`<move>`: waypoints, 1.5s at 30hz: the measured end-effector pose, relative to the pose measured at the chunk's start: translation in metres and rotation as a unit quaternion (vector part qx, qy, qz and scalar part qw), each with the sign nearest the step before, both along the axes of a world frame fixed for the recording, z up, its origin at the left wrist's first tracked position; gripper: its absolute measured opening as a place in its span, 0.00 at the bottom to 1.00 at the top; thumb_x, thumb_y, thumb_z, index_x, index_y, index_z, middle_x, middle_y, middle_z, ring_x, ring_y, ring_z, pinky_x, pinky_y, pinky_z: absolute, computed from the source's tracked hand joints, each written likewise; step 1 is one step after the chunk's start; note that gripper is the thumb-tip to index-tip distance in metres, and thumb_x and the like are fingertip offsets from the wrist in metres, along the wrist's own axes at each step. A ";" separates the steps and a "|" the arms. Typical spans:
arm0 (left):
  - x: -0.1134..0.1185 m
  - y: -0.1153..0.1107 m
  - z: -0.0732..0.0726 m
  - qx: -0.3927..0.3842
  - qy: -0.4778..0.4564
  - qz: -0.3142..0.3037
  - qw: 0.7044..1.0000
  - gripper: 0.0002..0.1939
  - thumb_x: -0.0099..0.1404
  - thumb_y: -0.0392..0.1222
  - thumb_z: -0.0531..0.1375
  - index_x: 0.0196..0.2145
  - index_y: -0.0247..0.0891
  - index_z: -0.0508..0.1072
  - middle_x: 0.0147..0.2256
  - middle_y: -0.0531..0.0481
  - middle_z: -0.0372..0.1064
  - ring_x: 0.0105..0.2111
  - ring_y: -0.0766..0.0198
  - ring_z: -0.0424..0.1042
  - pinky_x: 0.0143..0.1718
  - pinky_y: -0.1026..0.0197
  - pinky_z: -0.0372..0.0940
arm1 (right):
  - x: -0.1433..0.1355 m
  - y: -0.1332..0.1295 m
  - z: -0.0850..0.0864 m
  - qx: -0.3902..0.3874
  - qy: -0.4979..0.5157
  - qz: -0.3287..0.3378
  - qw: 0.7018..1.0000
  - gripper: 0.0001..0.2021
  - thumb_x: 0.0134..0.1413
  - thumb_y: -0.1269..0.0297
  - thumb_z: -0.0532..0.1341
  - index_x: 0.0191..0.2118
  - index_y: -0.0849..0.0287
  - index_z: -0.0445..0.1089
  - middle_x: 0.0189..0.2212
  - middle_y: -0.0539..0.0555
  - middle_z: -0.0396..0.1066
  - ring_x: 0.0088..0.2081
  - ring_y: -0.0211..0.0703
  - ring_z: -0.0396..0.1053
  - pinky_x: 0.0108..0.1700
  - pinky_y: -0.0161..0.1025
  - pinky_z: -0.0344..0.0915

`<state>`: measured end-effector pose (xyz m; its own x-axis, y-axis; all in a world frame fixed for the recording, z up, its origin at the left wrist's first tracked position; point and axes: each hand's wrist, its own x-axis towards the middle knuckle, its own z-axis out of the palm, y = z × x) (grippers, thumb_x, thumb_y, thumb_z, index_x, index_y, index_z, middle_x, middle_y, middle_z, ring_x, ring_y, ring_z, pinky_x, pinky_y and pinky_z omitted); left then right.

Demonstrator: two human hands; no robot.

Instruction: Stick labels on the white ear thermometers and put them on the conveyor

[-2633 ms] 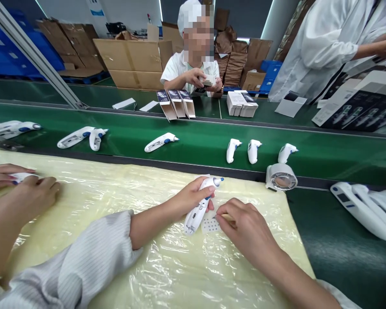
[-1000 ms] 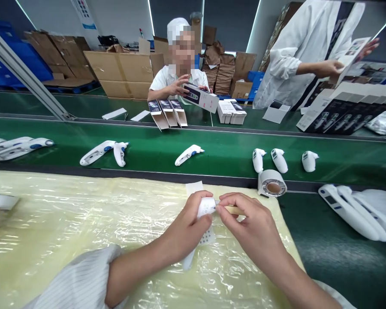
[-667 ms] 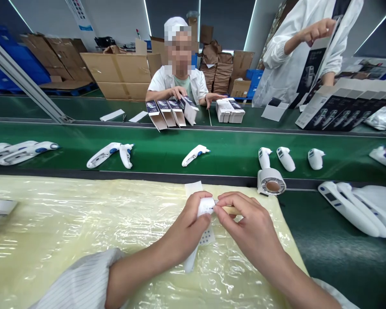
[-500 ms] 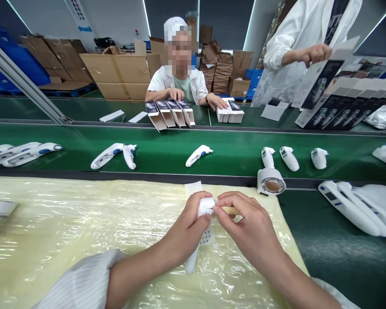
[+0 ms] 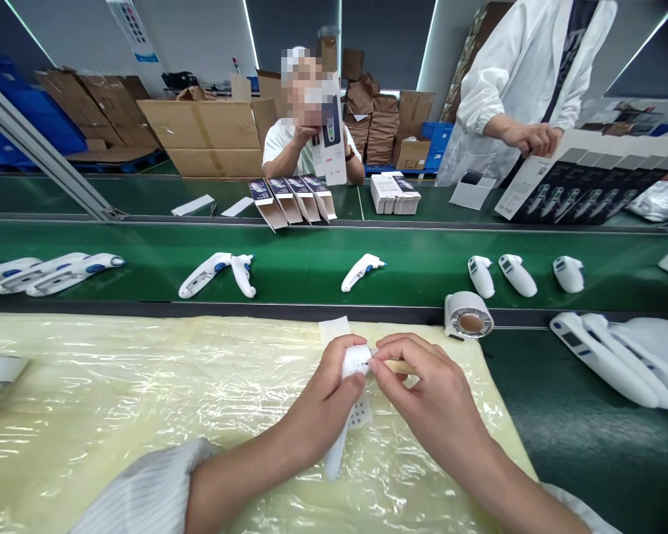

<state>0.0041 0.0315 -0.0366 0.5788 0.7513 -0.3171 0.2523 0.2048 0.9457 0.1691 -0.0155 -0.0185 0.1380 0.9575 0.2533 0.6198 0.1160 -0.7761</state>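
Note:
My left hand [image 5: 326, 400] is closed around a white handheld thermometer [image 5: 335, 452], its head end up between thumb and fingers and its handle hanging below. My right hand [image 5: 434, 386] pinches a thin tool with a pale yellow handle [image 5: 401, 366]. The tool's tip meets the thermometer's head, where small dark marks show; the exact contact is hidden by my fingertips. Beneath my hands lies a small white sheet with grey round dots [image 5: 359, 414]. A white paper strip [image 5: 334, 328] sticks out just beyond them.
Yellow plastic film [image 5: 145, 386] covers my worktop. A tape roll [image 5: 470, 315] stands by the belt edge, with more white thermometers [image 5: 609, 360] at right. The green conveyor [image 5: 289, 256] carries several thermometers. Across it, two people handle printed boxes [image 5: 584, 182].
The thermometers on the conveyor have shifted right. The seated person opposite has lifted a box up. The standing person's hand has lowered onto the row of boxes. My hands have barely moved.

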 end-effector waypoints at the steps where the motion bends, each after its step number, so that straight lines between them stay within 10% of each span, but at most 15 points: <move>1: 0.000 0.000 0.000 0.001 0.000 0.000 1.000 0.17 0.71 0.49 0.50 0.56 0.50 0.55 0.38 0.51 0.63 0.36 0.58 0.62 0.39 0.57 0.58 | 0.000 0.000 0.000 0.001 0.000 -0.001 1.000 0.06 0.60 0.67 0.60 0.33 0.51 0.73 0.38 0.50 0.77 0.40 0.44 0.74 0.31 0.37 0.69; 23: 0.006 0.007 0.013 0.010 0.022 0.092 0.996 0.13 0.67 0.46 0.52 0.48 0.44 0.65 0.29 0.55 0.63 0.29 0.63 0.64 0.32 0.62 0.58 | 0.007 -0.004 0.009 0.121 -0.131 -0.028 0.984 0.05 0.62 0.69 0.60 0.34 0.54 0.70 0.36 0.49 0.76 0.39 0.43 0.75 0.40 0.41 0.62; 30: 0.051 0.092 0.025 0.122 0.079 0.134 0.980 0.14 0.71 0.40 0.48 0.51 0.38 0.66 0.28 0.54 0.66 0.23 0.67 0.66 0.25 0.65 0.63 | 0.004 -0.004 0.009 0.169 -0.109 -0.022 0.979 0.06 0.61 0.73 0.60 0.33 0.55 0.69 0.34 0.46 0.76 0.38 0.39 0.75 0.40 0.39 0.60; 36: 0.111 0.182 0.006 0.238 0.195 0.167 0.937 0.17 0.71 0.45 0.60 0.54 0.35 0.69 0.51 0.43 0.69 0.46 0.57 0.73 0.46 0.49 0.71 | 0.010 -0.005 -0.005 0.221 -0.181 0.015 0.958 0.06 0.66 0.68 0.56 0.36 0.53 0.69 0.35 0.50 0.76 0.36 0.39 0.76 0.36 0.36 0.64; 41: 0.116 0.189 0.000 0.323 0.293 0.139 0.889 0.16 0.70 0.45 0.61 0.52 0.36 0.71 0.54 0.42 0.68 0.51 0.53 0.70 0.52 0.45 0.68 | 0.027 0.001 -0.014 0.244 -0.233 0.046 0.940 0.06 0.66 0.63 0.56 0.37 0.52 0.69 0.35 0.50 0.77 0.36 0.39 0.77 0.35 0.36 0.67; 45: 0.076 0.183 0.013 0.365 0.342 0.144 0.854 0.18 0.71 0.46 0.60 0.55 0.36 0.69 0.56 0.42 0.66 0.54 0.51 0.68 0.54 0.42 0.66 | 0.027 0.002 -0.013 0.214 -0.217 0.039 0.952 0.07 0.67 0.62 0.56 0.37 0.52 0.69 0.36 0.49 0.76 0.37 0.40 0.77 0.34 0.36 0.68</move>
<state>0.0803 0.2144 -0.0232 0.2037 0.9733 0.1061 0.8358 -0.2293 0.4989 0.1962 -0.0134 -0.0311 -0.1362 0.7573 0.6387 0.8481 0.4224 -0.3199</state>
